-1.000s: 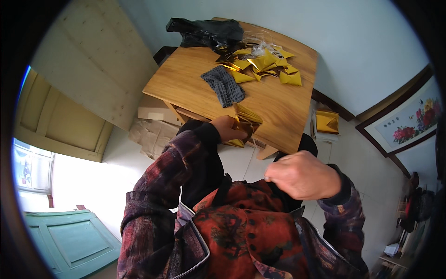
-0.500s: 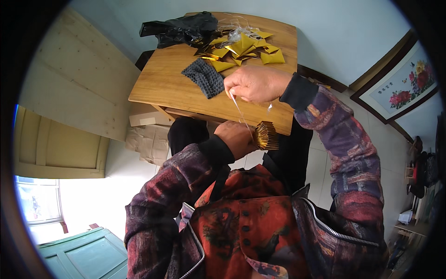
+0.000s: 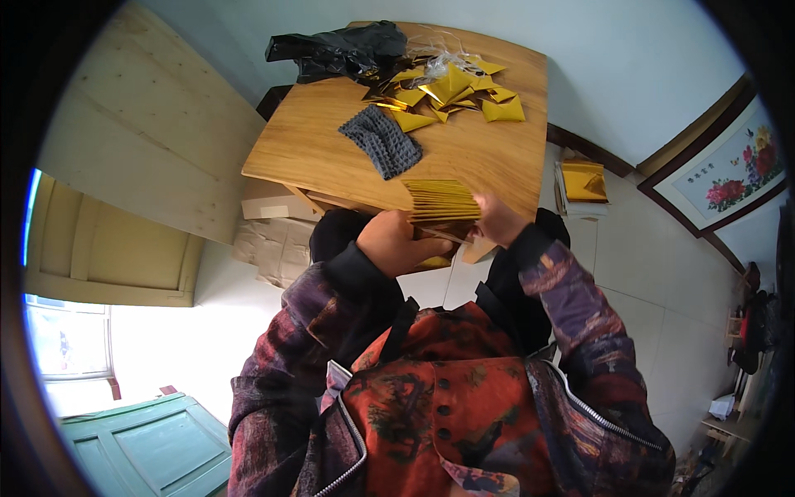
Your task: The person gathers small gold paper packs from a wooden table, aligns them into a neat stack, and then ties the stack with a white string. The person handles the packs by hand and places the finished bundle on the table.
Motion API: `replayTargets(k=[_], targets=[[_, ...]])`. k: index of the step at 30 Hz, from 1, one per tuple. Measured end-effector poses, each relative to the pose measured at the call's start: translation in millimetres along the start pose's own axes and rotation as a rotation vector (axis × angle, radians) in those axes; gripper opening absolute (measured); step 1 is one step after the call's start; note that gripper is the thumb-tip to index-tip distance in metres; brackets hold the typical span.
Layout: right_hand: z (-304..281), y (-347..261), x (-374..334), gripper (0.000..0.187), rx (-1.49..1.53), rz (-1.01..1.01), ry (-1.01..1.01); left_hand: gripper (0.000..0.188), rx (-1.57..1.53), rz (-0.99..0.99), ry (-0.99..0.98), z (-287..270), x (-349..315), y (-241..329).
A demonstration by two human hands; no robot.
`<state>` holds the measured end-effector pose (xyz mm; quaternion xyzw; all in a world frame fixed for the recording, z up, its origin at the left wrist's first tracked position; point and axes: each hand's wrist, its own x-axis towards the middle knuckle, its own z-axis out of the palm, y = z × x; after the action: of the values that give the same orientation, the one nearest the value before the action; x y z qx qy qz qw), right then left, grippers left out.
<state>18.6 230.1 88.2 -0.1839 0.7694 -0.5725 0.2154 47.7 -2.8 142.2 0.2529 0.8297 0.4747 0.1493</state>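
A bundle of gold folded paper (image 3: 445, 201), its many thin layers showing edge-on, is held over my lap at the table's near edge. My left hand (image 3: 393, 244) is closed on its lower left side, the thumb laid along the underside. At its right end my right hand (image 3: 499, 222) is closed against the layers, somewhat blurred. I cannot make out the white string clearly between the hands. Beyond the bundle, a dark grey knitted piece (image 3: 381, 142) lies on the wooden table (image 3: 315, 141).
Loose gold folded papers (image 3: 451, 87) lie in a heap at the table's back, beside clear plastic (image 3: 439, 62) and a black plastic bag (image 3: 339, 51). More gold paper (image 3: 584, 180) sits on the floor at right, near a framed flower picture (image 3: 729, 166). Brown cardboard (image 3: 277, 248) is at left.
My right hand has come down from above the table, where it pulled a white string, to the bundle's right end. The bundle has been raised and turned, layers edge-on.
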Motion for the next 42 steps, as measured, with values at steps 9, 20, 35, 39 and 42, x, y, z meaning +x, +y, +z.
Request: replayTargets(k=[9,20,35,39,42], targets=[[25.8,-9.8,-47.9,0.016,0.406,0.028,0.171,0.048,-0.645,-0.057,-0.107,-0.6,-13.3,-18.9],[44.7,-56.9,-63.1,0.016,-0.012,-0.220,0.273,0.044,-0.884,-0.103,-0.183,10.1,-21.4,-28.1],[51.0,-37.0,-42.2,0.020,0.577,-0.178,0.315,0.053,-1.157,-0.236,-0.191,24.4,-29.9,-23.0],[45.8,-49.3,-39.6,0.010,-0.317,-0.455,0.393,0.052,-1.154,-0.240,-0.186,22.9,-31.3,-25.0],[42.3,-58.6,-35.1,0.014,-0.659,-0.632,0.402,0.052,-1.160,-0.279,-0.192,21.4,-31.3,-26.1]])
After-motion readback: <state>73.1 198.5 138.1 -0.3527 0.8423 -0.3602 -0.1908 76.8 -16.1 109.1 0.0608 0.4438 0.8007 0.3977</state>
